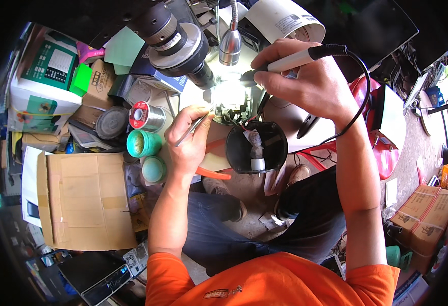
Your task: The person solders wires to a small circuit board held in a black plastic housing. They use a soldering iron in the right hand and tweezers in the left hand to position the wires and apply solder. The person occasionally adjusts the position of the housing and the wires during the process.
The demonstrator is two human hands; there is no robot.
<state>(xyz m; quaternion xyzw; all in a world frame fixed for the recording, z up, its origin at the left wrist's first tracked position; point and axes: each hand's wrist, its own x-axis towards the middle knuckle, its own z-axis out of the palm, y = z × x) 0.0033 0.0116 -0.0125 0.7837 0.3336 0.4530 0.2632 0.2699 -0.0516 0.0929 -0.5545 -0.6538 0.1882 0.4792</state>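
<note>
My right hand [305, 81] grips a soldering iron [295, 58] with a grey handle and a black cord, its tip down at a brightly lit circuit board [230, 97]. Metal tweezers [193, 128] are pinched in my left hand [189, 140], pointing up at the same board. A round black housing [257, 147] with red and black wires lies open just right of my left hand. Orange-handled pliers [214, 172] lie under my left wrist. The glare hides the board's details.
A black microscope head [175, 43] and a gooseneck lamp [230, 43] hang over the board. A solder spool [145, 116], two green tubs [143, 143], a flat cardboard sheet [83, 199] and stacked boxes crowd the left. Cardboard boxes [425, 217] sit on the floor at right.
</note>
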